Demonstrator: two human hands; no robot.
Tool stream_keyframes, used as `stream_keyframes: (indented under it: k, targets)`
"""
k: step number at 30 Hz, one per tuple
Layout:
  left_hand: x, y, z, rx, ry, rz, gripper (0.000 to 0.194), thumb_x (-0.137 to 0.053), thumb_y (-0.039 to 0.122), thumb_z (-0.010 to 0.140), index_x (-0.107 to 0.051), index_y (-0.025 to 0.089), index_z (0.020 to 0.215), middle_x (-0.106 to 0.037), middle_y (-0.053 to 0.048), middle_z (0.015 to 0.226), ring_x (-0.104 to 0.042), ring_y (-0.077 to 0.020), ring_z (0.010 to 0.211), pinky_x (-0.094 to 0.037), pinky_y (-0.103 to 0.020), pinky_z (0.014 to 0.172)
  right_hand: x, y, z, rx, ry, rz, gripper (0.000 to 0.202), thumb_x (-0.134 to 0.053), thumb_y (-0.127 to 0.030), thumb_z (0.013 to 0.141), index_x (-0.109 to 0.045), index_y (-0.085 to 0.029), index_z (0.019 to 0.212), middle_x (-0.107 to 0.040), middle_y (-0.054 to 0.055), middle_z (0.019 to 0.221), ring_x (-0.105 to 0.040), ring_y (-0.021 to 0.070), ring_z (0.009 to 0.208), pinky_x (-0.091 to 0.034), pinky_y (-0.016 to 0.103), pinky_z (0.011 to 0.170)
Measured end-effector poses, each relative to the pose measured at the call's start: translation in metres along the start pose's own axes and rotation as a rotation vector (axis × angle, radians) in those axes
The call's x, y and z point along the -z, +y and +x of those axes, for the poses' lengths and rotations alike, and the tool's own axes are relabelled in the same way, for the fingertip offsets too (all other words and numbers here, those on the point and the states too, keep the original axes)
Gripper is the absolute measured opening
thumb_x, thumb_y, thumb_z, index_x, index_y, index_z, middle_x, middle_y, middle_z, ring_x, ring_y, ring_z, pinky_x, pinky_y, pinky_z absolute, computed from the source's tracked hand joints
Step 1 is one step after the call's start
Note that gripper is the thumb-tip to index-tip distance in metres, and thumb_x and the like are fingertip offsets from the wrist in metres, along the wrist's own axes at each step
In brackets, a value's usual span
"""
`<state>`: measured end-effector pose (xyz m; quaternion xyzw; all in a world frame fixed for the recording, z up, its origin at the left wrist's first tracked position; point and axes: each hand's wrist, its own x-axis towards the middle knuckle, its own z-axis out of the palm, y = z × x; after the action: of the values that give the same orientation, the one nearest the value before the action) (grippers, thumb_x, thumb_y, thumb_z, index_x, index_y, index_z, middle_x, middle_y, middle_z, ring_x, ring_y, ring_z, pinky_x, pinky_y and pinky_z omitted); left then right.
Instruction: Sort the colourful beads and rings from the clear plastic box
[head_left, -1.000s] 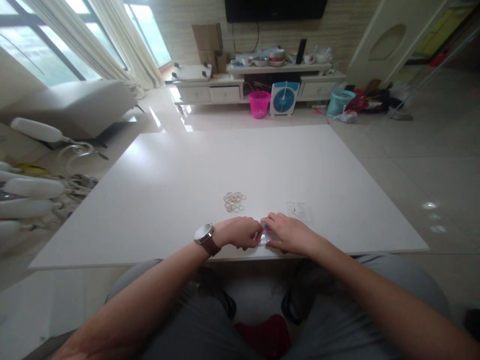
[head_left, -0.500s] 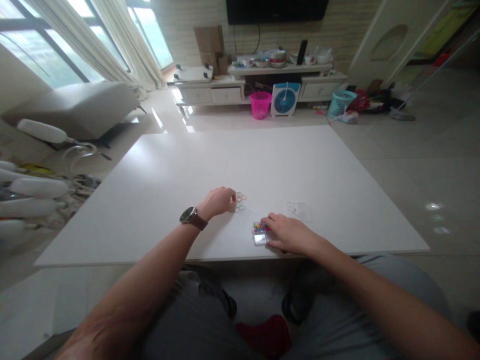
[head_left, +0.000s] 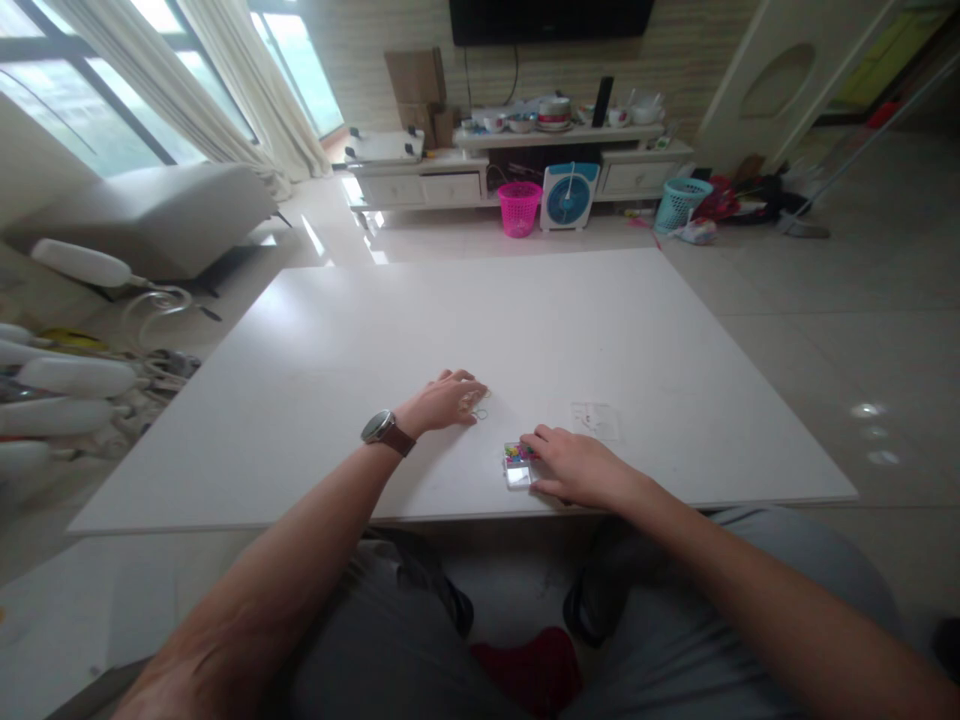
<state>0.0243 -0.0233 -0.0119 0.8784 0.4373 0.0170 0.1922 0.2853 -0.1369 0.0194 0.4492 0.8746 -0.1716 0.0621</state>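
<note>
My left hand [head_left: 444,400], with a watch [head_left: 377,426] on its wrist, reaches over a small cluster of thin, pale-coloured rings [head_left: 481,413] on the white table. Its thumb and fingers are spread apart around the rings, partly hiding them. To the right, my right hand [head_left: 576,467] grips the side of a small clear plastic box [head_left: 517,478], which rests near the front edge. Bright multicoloured bits [head_left: 514,453] fill its far part; the near part looks pale and shiny. My fingers cover the box's right side.
Just beyond my right hand, a clear flat piece [head_left: 596,420], perhaps a lid or bag, lies on the white table [head_left: 420,315]. Past the table stand a pink basket [head_left: 519,210], a blue fan [head_left: 569,198] and a low cabinet [head_left: 454,188]. My legs are under the front edge.
My left hand's fingers have spread from a pinch and extended slightly to the right over the rings. My right hand and the box have stayed in place.
</note>
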Motion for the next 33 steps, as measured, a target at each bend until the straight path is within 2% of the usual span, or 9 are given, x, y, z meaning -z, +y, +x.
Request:
stream_keyframes:
  k: [3, 6, 9, 12, 13, 23, 27, 30, 33]
  targets:
    - [-0.001, -0.001, 0.003, -0.059, 0.011, -0.015, 0.034, -0.063, 0.029, 0.08, -0.065, 0.024, 0.113, -0.061, -0.006, 0.112, -0.053, -0.0214, 0.107, -0.039, -0.036, 0.1, -0.001, 0.0, 0.0, 0.002, 0.001, 0.0, 0.051, -0.066, -0.042, 0.084, -0.049, -0.023, 0.127, -0.058, 0.01, 0.117, -0.059, 0.0259, 0.104, -0.047, 0.034, 0.084]
    - [0.001, 0.002, 0.004, -0.089, 0.031, -0.033, 0.022, -0.055, 0.025, 0.084, -0.067, 0.021, 0.102, -0.061, -0.007, 0.103, -0.054, -0.0197, 0.1, -0.041, -0.033, 0.097, -0.001, 0.001, 0.0, 0.002, 0.003, 0.001, 0.051, -0.066, -0.043, 0.084, -0.049, -0.023, 0.128, -0.058, 0.009, 0.116, -0.06, 0.0258, 0.103, -0.047, 0.034, 0.083]
    - [0.003, 0.006, 0.002, -0.072, 0.057, -0.03, 0.028, -0.055, 0.023, 0.083, -0.065, 0.022, 0.109, -0.059, -0.008, 0.107, -0.054, -0.0204, 0.101, -0.042, -0.033, 0.095, -0.002, 0.001, 0.0, 0.005, 0.006, 0.002, 0.051, -0.066, -0.042, 0.083, -0.049, -0.023, 0.127, -0.058, 0.01, 0.116, -0.059, 0.0257, 0.104, -0.047, 0.034, 0.083]
    - [0.004, 0.01, 0.0, -0.061, 0.073, -0.013, 0.052, -0.064, 0.025, 0.076, -0.056, 0.025, 0.127, -0.056, -0.008, 0.118, -0.051, -0.0232, 0.109, -0.041, -0.036, 0.099, -0.001, 0.001, 0.001, 0.004, 0.0, 0.003, 0.05, -0.066, -0.042, 0.083, -0.049, -0.023, 0.127, -0.058, 0.01, 0.116, -0.059, 0.0256, 0.104, -0.047, 0.034, 0.084]
    - [0.003, 0.01, 0.0, -0.066, 0.066, -0.014, 0.054, -0.065, 0.026, 0.075, -0.056, 0.025, 0.128, -0.055, -0.008, 0.12, -0.05, -0.0237, 0.11, -0.041, -0.036, 0.099, -0.001, 0.001, 0.001, 0.004, -0.001, 0.003, 0.05, -0.066, -0.042, 0.084, -0.049, -0.023, 0.127, -0.058, 0.01, 0.117, -0.059, 0.0256, 0.104, -0.047, 0.034, 0.084]
    - [0.005, 0.003, 0.003, -0.055, 0.044, -0.044, 0.025, -0.05, 0.026, 0.087, -0.066, 0.02, 0.105, -0.06, -0.008, 0.103, -0.055, -0.021, 0.101, -0.044, -0.033, 0.093, -0.002, 0.001, 0.0, 0.009, 0.008, 0.0, 0.049, -0.065, -0.042, 0.084, -0.049, -0.023, 0.126, -0.058, 0.01, 0.116, -0.06, 0.0256, 0.103, -0.046, 0.034, 0.083]
    - [0.005, 0.006, 0.003, -0.056, 0.065, -0.039, 0.029, -0.053, 0.032, 0.087, -0.064, 0.021, 0.111, -0.058, -0.008, 0.108, -0.054, -0.0216, 0.104, -0.043, -0.034, 0.095, -0.001, 0.001, 0.0, 0.005, -0.001, 0.003, 0.049, -0.065, -0.043, 0.085, -0.049, -0.022, 0.127, -0.058, 0.01, 0.116, -0.06, 0.0256, 0.103, -0.047, 0.033, 0.082]
    - [0.003, 0.011, 0.003, -0.057, 0.078, -0.013, 0.043, -0.063, 0.041, 0.081, -0.06, 0.023, 0.12, -0.056, -0.008, 0.117, -0.051, -0.0236, 0.108, -0.041, -0.036, 0.098, 0.0, 0.001, 0.0, 0.01, 0.004, 0.004, 0.049, -0.064, -0.044, 0.085, -0.049, -0.023, 0.127, -0.058, 0.01, 0.116, -0.06, 0.0255, 0.102, -0.047, 0.034, 0.082]
    - [0.001, 0.016, 0.003, -0.041, 0.041, 0.013, 0.042, -0.064, 0.042, 0.08, -0.06, 0.025, 0.118, -0.056, -0.008, 0.117, -0.049, -0.0245, 0.108, -0.043, -0.036, 0.091, -0.001, 0.001, 0.0, 0.015, 0.015, 0.002, 0.049, -0.064, -0.043, 0.085, -0.049, -0.023, 0.128, -0.058, 0.009, 0.116, -0.06, 0.0253, 0.102, -0.047, 0.033, 0.083]
